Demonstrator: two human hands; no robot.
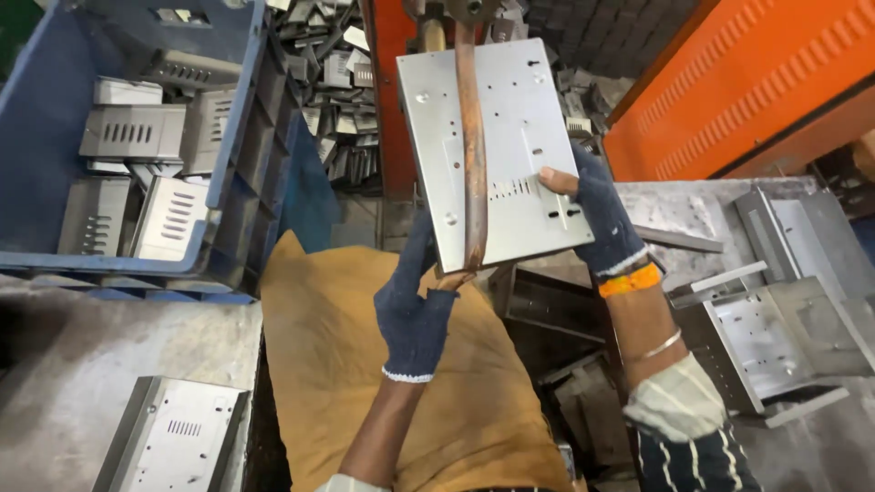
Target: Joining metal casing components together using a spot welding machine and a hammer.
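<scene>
— Where is the plate just now?

— I hold the metal plate point(510, 146) up in front of me, against the rusty rod point(472, 155) that comes down from the machine at the far side. My left hand point(415, 305) grips its near left corner from below, and my right hand point(597, 214) pinches its right edge, thumb on the face. The hands are apart, one on each side of the rod.

— What could go wrong?

— I think the plate could tip. My grips are at the edges only, so if one glove slips, the sheet swings on the rod and lands off its spot.

— And your fingers?

— My gloves leave the fingertips bare. My right thumb lies near the slots, and the sheet's edges look sharp, so a slide may cut me.

— Anything below?

— The brown cloth point(337, 364) on my lap, and metal boxes point(775, 337) at the right. A dropped plate would probably hit those.

— And the blue crate point(246, 155)?

— Far left, well apart.
</scene>
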